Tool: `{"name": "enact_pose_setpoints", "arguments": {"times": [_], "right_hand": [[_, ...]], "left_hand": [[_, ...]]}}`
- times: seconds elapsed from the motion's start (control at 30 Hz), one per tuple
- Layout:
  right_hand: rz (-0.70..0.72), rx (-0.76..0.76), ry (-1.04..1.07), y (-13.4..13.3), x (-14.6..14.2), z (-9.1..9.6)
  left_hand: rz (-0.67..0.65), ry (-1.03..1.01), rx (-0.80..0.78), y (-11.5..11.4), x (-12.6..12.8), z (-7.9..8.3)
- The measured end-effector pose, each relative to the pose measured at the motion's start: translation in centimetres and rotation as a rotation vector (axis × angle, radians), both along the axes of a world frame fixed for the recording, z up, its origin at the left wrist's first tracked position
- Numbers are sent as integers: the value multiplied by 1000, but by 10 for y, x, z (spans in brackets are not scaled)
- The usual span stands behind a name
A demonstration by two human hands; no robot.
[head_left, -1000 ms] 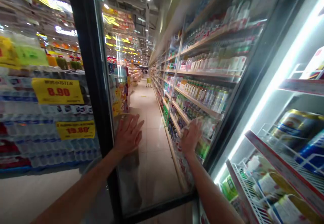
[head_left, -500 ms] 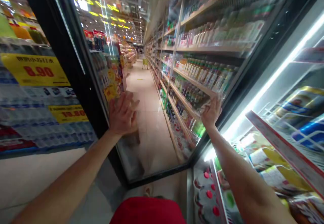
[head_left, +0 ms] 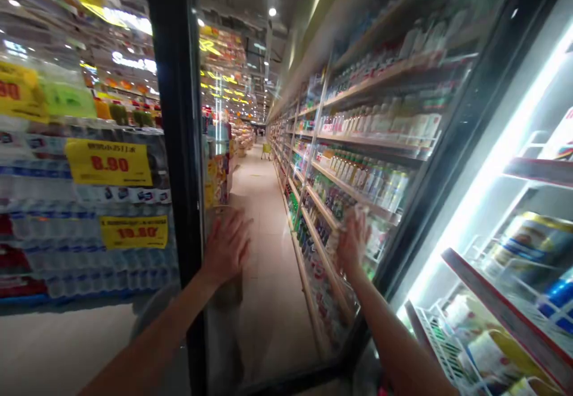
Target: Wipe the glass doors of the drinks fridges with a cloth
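Observation:
A glass door (head_left: 268,312) with a thick black frame (head_left: 174,98) stands swung out in front of me. My left hand (head_left: 226,247) is up at the glass near the frame's left side, fingers spread and palm turned away from me. Over the right part of the pane is my right hand (head_left: 353,244), its fingers pointing up and slightly apart, smeared by motion. No object shows in either hand. Whether each palm touches the glass or is just short of it, I cannot tell. Pale blurred patches beside the hands look like reflections.
On the right is a lit fridge with wire shelves (head_left: 505,265) of cans and packs. Through or in the glass appear long bottle shelves (head_left: 358,193) and an aisle floor (head_left: 264,205). Stacked water bottles (head_left: 85,229) with yellow price signs (head_left: 110,162) stand left.
My view has tilted up and turned, so the door frame looks more upright. My right hand has shifted left and lower in view; the left hand stays by the frame, slightly lower.

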State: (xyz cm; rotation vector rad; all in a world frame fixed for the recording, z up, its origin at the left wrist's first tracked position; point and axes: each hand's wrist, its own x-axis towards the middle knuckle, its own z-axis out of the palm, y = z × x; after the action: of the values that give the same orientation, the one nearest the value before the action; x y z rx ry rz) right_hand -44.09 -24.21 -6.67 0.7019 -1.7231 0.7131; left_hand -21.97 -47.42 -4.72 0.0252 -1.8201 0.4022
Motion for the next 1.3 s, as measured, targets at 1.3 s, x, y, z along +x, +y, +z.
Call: {"name": "enact_pose_setpoints", "arguments": {"times": [1.3], "right_hand": [[-21, -385, -134, 8, -24, 92]], "left_hand": [[26, 76, -13, -5, 2, -1]]}}
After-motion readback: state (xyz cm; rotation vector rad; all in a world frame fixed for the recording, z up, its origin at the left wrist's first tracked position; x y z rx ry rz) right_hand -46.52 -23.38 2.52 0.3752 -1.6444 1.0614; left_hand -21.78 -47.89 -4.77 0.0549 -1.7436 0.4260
